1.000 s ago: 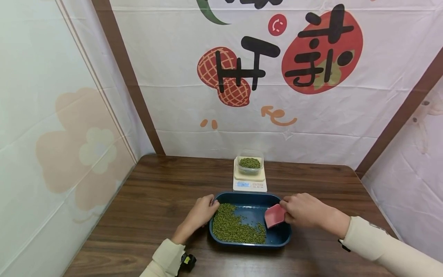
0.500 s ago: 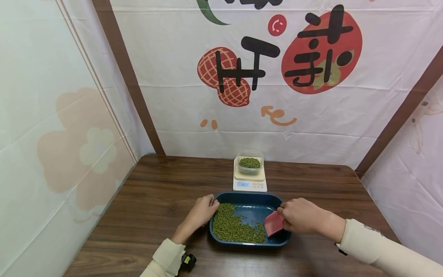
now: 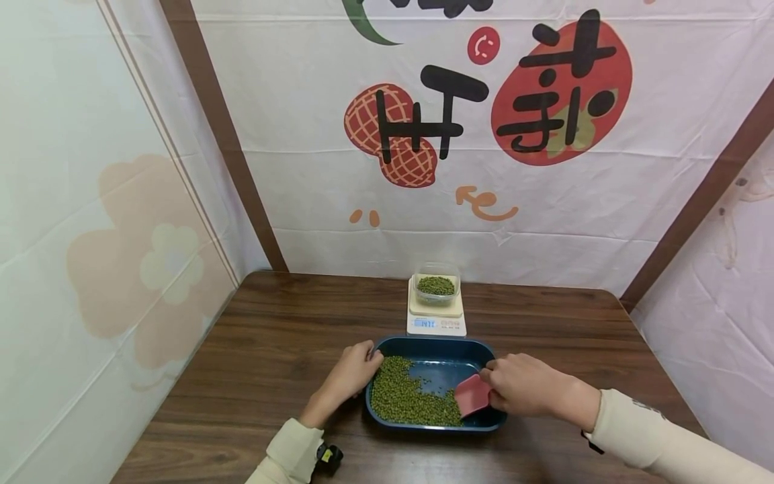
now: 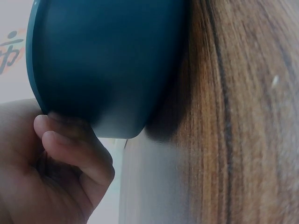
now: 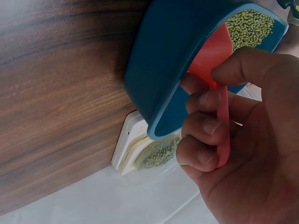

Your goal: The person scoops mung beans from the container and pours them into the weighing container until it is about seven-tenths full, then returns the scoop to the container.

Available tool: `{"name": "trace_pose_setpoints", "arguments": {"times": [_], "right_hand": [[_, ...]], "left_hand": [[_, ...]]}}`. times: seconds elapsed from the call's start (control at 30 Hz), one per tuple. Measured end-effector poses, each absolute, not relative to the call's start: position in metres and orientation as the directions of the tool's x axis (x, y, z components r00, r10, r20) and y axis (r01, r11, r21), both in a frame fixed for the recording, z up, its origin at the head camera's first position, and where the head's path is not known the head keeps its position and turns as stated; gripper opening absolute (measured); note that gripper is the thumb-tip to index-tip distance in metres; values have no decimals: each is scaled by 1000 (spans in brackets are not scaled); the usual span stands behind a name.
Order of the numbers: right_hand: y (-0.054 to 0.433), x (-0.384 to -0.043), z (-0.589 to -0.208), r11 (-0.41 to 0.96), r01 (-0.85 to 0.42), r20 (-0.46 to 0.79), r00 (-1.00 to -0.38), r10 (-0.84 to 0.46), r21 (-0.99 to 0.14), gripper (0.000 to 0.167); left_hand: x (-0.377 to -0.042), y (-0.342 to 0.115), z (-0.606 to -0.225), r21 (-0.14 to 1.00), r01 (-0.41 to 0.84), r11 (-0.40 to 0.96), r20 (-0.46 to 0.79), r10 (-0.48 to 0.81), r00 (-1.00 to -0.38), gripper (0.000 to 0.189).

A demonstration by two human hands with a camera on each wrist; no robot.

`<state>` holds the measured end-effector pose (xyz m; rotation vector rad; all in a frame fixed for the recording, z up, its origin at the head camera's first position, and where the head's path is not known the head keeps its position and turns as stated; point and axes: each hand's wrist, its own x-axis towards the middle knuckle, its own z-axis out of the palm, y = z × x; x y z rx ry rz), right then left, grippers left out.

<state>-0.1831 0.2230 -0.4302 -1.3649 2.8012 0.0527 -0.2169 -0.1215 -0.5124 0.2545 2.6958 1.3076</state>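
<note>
Blue tray [image 3: 441, 373], long axis left-right. Right hand [image 3: 526, 385] at right end, fingers curled round scoop handle; left hand [image 3: 351, 372] grips left rim. Pink scoop [image 3: 472, 395] inside tray, blade left of right fingers, pointing left and slightly nearward, lip at right margin of green beans [image 3: 411, 401].

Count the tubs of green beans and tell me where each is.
2: a blue tub on the table, its rim gripped by the left hand, and a clear tub on the scale beyond it.
</note>
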Motion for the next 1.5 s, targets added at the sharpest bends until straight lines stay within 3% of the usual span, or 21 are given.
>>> {"name": "trace_pose_setpoints", "arguments": {"times": [1.0,1.5], "right_hand": [[182,-185,-439,539,-842,-44,-540,-841,22,9],[161,-190,-437,531,-847,-89,-531,-843,23,14]], "left_hand": [[-216,-121,-513,796,92,599,-52,219,-974,33],[-216,-122,-513,796,90,599,-52,216,-975,34]]}}
